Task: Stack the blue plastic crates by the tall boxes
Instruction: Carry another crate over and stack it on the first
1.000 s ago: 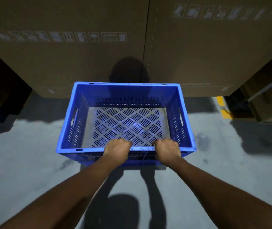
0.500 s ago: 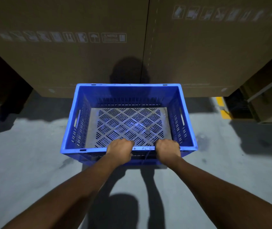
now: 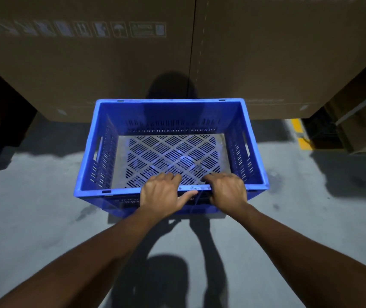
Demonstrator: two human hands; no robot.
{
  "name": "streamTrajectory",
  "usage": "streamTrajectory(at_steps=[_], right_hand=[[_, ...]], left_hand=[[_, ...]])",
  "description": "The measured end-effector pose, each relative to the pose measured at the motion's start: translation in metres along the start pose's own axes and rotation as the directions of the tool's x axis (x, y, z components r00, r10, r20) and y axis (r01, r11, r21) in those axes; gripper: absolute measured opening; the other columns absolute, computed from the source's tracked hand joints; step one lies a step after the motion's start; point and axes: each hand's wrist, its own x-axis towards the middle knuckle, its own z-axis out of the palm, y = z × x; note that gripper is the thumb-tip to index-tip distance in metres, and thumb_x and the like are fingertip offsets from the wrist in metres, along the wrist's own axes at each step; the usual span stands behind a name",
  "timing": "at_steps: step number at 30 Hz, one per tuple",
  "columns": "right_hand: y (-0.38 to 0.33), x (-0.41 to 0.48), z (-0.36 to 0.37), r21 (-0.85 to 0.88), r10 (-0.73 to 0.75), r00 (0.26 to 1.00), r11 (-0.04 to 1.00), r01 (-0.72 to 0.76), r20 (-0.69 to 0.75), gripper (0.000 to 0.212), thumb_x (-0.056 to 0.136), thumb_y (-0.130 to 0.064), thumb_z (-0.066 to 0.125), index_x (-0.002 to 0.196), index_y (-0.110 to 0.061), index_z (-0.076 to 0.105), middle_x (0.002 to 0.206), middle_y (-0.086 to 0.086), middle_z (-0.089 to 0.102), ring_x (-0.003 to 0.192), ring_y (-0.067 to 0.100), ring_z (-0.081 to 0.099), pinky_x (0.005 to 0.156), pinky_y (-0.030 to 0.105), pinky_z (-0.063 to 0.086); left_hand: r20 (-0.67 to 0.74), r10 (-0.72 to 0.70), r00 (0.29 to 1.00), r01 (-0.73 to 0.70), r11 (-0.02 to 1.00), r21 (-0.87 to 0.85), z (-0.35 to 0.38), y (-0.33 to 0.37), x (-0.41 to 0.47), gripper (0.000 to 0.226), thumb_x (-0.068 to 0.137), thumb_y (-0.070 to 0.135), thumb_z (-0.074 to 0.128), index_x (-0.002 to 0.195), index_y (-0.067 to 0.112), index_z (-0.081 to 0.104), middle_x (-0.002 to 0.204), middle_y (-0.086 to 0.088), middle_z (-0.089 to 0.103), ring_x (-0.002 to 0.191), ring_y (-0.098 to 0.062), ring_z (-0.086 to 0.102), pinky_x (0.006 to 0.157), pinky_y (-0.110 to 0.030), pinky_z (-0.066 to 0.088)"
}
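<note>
Blue crate nearer the boxes than before, both hands' grip clamped on its near rim

The blue plastic crate sits upright and open-topped, empty, with slotted walls and a grey lattice bottom. Its far wall lies just in front of the tall cardboard boxes, centred on their seam.

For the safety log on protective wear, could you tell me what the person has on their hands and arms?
Nothing: the left hand and right hand are bare, without gloves. Both forearms are uncovered, with no sleeve, watch or band in view.
</note>
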Motion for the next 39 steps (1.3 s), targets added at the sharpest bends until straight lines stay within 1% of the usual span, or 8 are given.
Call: streamTrajectory(at_steps=[3, 5, 7, 9, 12, 19, 27, 39], right_hand=[[-0.002, -0.001, -0.002, -0.048, -0.006, 1.0, 0.999, 0.006, 0.002, 0.037, 0.068, -0.023, 0.069, 0.104, -0.028, 0.066, 0.094, -0.002, 0.068, 0.091, 0.027, 0.063, 0.076, 0.035, 0.044], [-0.006, -0.001, -0.007, -0.075, 0.032, 0.997, 0.997, -0.027, 0.068, 0.049, 0.071, -0.028, 0.07, 0.119, -0.028, 0.058, 0.112, 0.003, 0.061, 0.106, 0.028, 0.055, 0.083, 0.041, 0.04], [-0.011, -0.008, -0.02, -0.047, 0.093, 0.978, 0.995, -0.086, 0.188, 0.069, 0.073, -0.032, 0.07, 0.136, -0.026, 0.042, 0.133, 0.007, 0.048, 0.125, 0.029, 0.042, 0.096, 0.048, 0.037], [-0.017, -0.025, -0.038, 0.013, 0.111, 0.951, 0.993, -0.119, 0.29, 0.085, 0.075, -0.03, 0.071, 0.146, -0.023, 0.027, 0.151, 0.011, 0.03, 0.141, 0.031, 0.023, 0.108, 0.053, 0.027], [-0.029, -0.057, -0.08, 0.159, 0.092, 0.959, 0.978, -0.138, 0.268, 0.089, 0.077, -0.024, 0.072, 0.15, -0.02, 0.021, 0.158, 0.01, 0.018, 0.146, 0.03, 0.013, 0.112, 0.053, 0.029], [-0.048, -0.13, -0.267, 0.601, 0.118, 0.993, 0.795, -0.087, -0.013, 0.08, 0.079, -0.016, 0.071, 0.148, -0.008, 0.031, 0.154, 0.013, 0.03, 0.141, 0.031, 0.029, 0.113, 0.042, 0.031], [-0.059, -0.246, -0.496, 0.749, 0.197, 0.947, 0.66, 0.062, -0.252, 0.074, 0.085, -0.026, 0.068, 0.148, -0.013, 0.032, 0.155, 0.005, 0.032, 0.142, 0.02, 0.03, 0.113, 0.036, 0.032], [-0.091, -0.449, -0.589, 0.857, 0.319, 0.896, 0.502, 0.116, -0.308, 0.071, 0.082, -0.037, 0.072, 0.144, -0.031, 0.036, 0.145, -0.009, 0.045, 0.13, 0.007, 0.045, 0.099, 0.046, 0.048]], left_hand=[[0.11, 0.003, 0.994, -0.004, 1.0, 0.015, -0.007, -0.001, 0.003, 0.077, 0.085, 0.08, 0.015, 0.107, 0.02, 0.057, 0.095, -0.006, 0.065, 0.091, -0.027, 0.06, 0.071, -0.038, 0.048], [0.25, -0.033, 0.968, 0.038, 0.999, -0.014, -0.014, -0.004, 0.006, 0.088, 0.081, 0.082, 0.008, 0.134, 0.02, 0.042, 0.122, -0.013, 0.058, 0.116, -0.032, 0.05, 0.094, -0.049, 0.044], [0.401, -0.069, 0.913, 0.096, 0.994, -0.048, -0.029, -0.004, 0.006, 0.096, 0.08, 0.084, 0.009, 0.151, 0.021, 0.016, 0.151, -0.019, 0.031, 0.142, -0.036, 0.021, 0.111, -0.062, 0.018], [0.456, -0.065, 0.888, 0.108, 0.992, -0.068, -0.05, 0.003, -0.004, 0.097, 0.081, 0.084, 0.013, 0.154, 0.022, -0.002, 0.161, -0.017, 0.005, 0.148, -0.036, -0.001, 0.114, -0.064, 0.006], [0.394, -0.067, 0.917, 0.135, 0.98, -0.148, -0.098, 0.019, -0.021, 0.093, 0.084, 0.08, 0.018, 0.154, 0.021, -0.003, 0.162, -0.013, -0.001, 0.149, -0.032, -0.005, 0.117, -0.06, 0.008], [0.145, -0.045, 0.988, 0.102, 0.903, -0.417, -0.301, 0.059, -0.06, 0.079, 0.09, 0.067, 0.027, 0.153, 0.021, 0.016, 0.162, -0.008, 0.008, 0.15, -0.026, 0.003, 0.118, -0.052, 0.017], [-0.083, -0.145, 0.986, 0.067, 0.798, -0.599, -0.527, 0.11, -0.126, 0.068, 0.096, 0.053, 0.04, 0.15, 0.016, 0.027, 0.16, -0.005, 0.02, 0.149, -0.02, 0.012, 0.119, -0.042, 0.019], [-0.194, -0.364, 0.911, 0.127, 0.695, -0.708, -0.682, 0.168, -0.294, 0.062, 0.096, 0.054, 0.037, 0.149, 0.022, 0.028, 0.154, 0.003, 0.032, 0.142, -0.014, 0.027, 0.112, -0.045, 0.035]])
